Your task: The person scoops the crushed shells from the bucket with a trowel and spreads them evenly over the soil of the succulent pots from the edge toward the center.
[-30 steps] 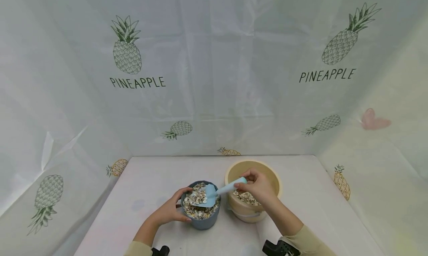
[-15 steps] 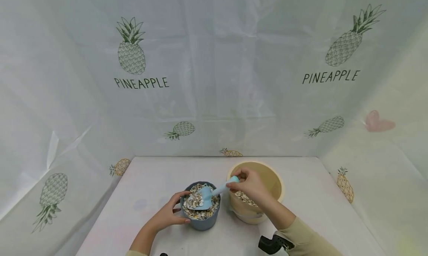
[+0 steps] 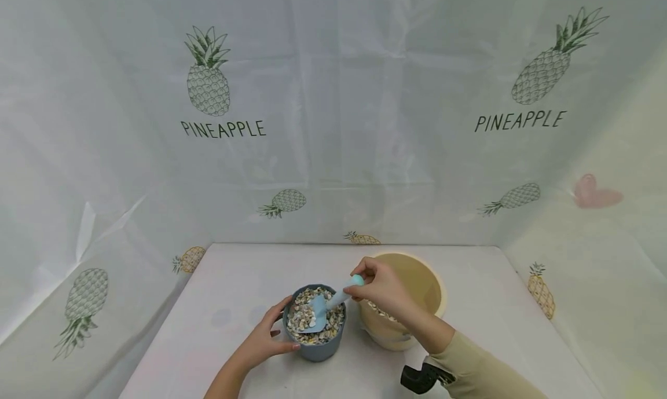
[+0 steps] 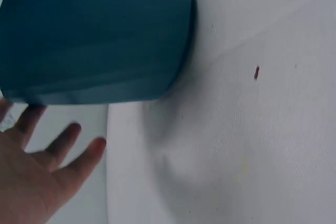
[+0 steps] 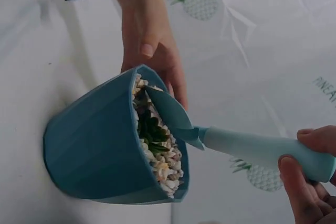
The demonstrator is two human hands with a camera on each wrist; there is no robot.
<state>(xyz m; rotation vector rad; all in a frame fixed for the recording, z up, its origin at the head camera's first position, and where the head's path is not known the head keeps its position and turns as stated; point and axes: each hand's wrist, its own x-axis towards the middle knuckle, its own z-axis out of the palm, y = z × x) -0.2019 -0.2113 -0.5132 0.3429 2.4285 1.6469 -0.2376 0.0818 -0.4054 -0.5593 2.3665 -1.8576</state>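
Observation:
My right hand (image 3: 383, 289) pinches the handle end of a light blue trowel (image 3: 319, 312). Its blade is tilted low over the pebbles (image 3: 299, 317) in a blue-grey plant pot (image 3: 319, 352). Dark green succulent leaves (image 5: 152, 132) show among the pebbles in the right wrist view. At the pot's left side is my left hand (image 3: 262, 342), its thumb and forefinger spread along the rim. In the left wrist view, other fingers (image 4: 86, 156) of that hand stand loosely extended, apart from the pot wall (image 4: 100, 40).
A cream bucket (image 3: 383, 334) with pebbles in the bottom stands just right of the pot, partly covered by my right forearm. Both stand on a pale cloth-covered table (image 3: 250, 266). Pineapple-print sheeting (image 3: 354, 127) rises behind and at both sides.
My right hand has shifted left with the trowel, and its blade has tipped steeper. The pebbles heaped on the blade have mostly slid into the pot. The left hand stays at the rim.

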